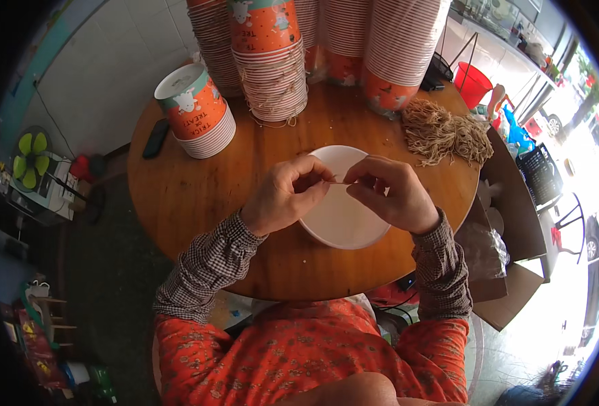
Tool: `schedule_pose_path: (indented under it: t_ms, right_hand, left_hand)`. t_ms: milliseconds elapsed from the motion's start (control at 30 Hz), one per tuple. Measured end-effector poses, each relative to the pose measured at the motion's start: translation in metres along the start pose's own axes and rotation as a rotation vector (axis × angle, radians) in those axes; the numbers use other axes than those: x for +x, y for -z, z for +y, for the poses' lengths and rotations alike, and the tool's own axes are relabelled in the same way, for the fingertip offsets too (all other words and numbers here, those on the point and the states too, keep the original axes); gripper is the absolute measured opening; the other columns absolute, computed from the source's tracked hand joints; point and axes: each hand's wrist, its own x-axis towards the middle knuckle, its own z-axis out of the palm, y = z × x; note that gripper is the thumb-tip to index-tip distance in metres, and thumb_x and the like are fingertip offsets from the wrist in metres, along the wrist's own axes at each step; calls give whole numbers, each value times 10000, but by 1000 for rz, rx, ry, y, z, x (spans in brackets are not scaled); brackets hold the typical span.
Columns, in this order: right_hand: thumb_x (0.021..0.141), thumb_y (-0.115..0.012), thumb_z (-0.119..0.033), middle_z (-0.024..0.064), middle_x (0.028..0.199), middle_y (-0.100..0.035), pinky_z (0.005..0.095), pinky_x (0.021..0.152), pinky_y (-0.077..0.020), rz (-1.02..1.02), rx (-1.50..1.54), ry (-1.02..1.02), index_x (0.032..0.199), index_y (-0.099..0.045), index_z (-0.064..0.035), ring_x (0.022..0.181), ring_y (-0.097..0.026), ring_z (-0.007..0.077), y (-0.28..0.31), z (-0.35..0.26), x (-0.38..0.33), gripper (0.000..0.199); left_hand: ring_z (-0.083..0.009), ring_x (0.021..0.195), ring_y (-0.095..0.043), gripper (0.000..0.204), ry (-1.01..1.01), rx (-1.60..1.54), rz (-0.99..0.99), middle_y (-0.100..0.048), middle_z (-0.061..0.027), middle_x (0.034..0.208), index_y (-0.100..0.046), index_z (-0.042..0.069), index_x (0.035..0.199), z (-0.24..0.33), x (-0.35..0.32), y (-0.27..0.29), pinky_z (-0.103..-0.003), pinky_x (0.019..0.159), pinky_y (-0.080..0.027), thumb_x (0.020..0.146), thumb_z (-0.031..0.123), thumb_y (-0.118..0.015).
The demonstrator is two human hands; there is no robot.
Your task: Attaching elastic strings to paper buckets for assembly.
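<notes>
Above the white inside of a paper bucket, my two hands meet with their fingertips a short way apart. My left hand is closed in a pinch, and so is my right hand. Between the fingertips runs a short, thin reddish-tan string, held at both ends. The bucket stands on the round wooden table with its open mouth facing up. The hands cover parts of its rim. Whether the string is fastened to the bucket cannot be made out.
Tall stacks of orange paper buckets line the table's far side. A shorter bucket stack stands at the left beside a black phone. A bundle of tan strings lies at the right. Beyond the right edge is an open cardboard box.
</notes>
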Motion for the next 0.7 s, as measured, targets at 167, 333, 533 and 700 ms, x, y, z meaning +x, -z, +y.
schedule_pose_path:
  t_ms: [167, 333, 533, 700]
  right_hand:
    - [780, -656, -45, 88, 766, -578, 312, 582, -482, 50, -156, 147, 875, -635, -31, 639, -599, 219, -16, -15, 5, 98]
    - [757, -641, -22, 90, 748, -560, 330, 575, -483, 110, -224, 168, 814, -609, -34, 632, -596, 241, -30, -20, 12, 66]
    - [757, -645, -20, 96, 736, -544, 330, 547, -474, 158, -233, 157, 804, -603, -30, 601, -577, 243, -39, -23, 14, 65]
    - [772, -636, 4, 85, 727, -539, 296, 530, -464, 250, -280, 122, 809, -607, -25, 564, -558, 201, -26, -40, 10, 55]
  left_hand:
    - [-14, 714, -519, 96, 9, 122, 88, -588, 22, 812, -613, 18, 960, 5, -18, -4, -182, 630, -423, 874, 53, -591]
    - [-44, 762, -519, 43, 17, -46, 169, -562, 11, 825, -600, 17, 886, -15, -23, -1, -199, 693, -425, 844, 22, -589]
    - [-225, 940, -542, 82, -295, 171, 311, -578, -70, 905, -592, 48, 778, -33, -16, 1, -338, 855, -428, 708, 39, -635]
    - [-177, 991, -492, 69, -294, 208, 284, -520, -76, 1016, -561, 12, 767, -44, -18, 11, -271, 889, -386, 730, -24, -607]
